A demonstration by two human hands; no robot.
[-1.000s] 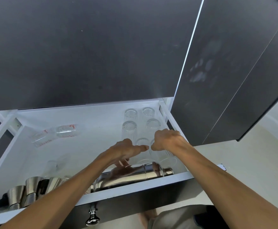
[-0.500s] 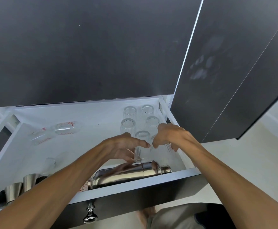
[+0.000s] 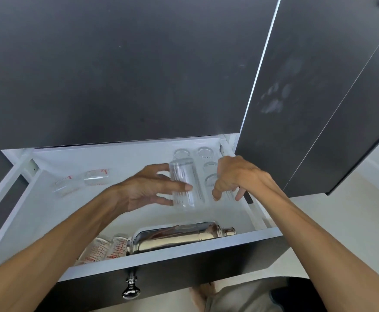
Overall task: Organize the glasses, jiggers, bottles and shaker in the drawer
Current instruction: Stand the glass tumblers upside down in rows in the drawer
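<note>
Hands work over a pulled-out white drawer (image 3: pixel 37 212) with a dark front panel and a rounded chrome knob (image 3: pixel 130 289) at the bottom centre of the frame. Left hand (image 3: pixel 148 191) grasps a tall clear ribbed drinking glass (image 3: pixel 181 183), thumb across its near side and fingers behind it; that grip is closed around the glass, which is held tilted and raised above the drawer floor in the middle of the frame. Right hand (image 3: pixel 235 176) hovers just to the right of that glass with its fingers curled downward and spread, its grip released and holding nothing, poised over the right part of the drawer.

Behind and between the hands, toward the upper right of the drawer, stand more clear glasses (image 3: pixel 204 153) in a cluster, seen by their round rims; the right hand covers part of the group, so their count cannot be told. Along the front wall of the drawer lies a polished silver metal cocktail shaker (image 3: pixel 179 236) on its side, its cap pointing to the right. Touching its left end lie two clear measuring jiggers with red markings (image 3: pixel 107 249), partly hidden by the left forearm. Farther back on the left side of the drawer floor lie two more clear measuring cups with red print (image 3: pixel 82 182), well apart from the shaker. Dark cabinet doors (image 3: pixel 116 70) fill the upper frame.
</note>
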